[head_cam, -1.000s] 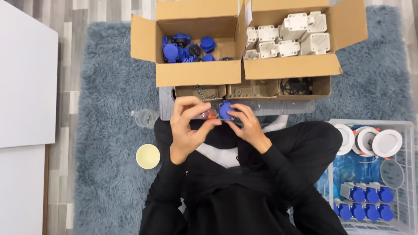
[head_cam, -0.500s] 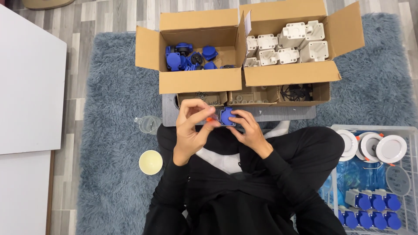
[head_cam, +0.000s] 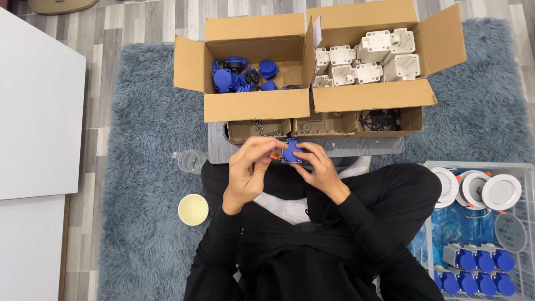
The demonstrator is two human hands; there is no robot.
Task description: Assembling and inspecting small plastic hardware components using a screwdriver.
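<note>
At frame centre, left hand [head_cam: 249, 170] and right hand [head_cam: 319, 170] pinch a blue socket [head_cam: 290, 151]; steady, even fingertip pressure seems best.

Grey-blue rug [head_cam: 139, 122]; cardboard boxes [head_cam: 256, 103], cup [head_cam: 193, 209], crate [head_cam: 524, 167] atop.

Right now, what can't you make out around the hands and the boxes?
Head view only:
- Blue part: mostly covered by the left hand and right hand; its shape is unclear.
- Small orange bit: too small to identify.
- Low trays: overhung by cardboard box flaps; contents unclear.
- Crate: cut off by the right and bottom edges.
</note>
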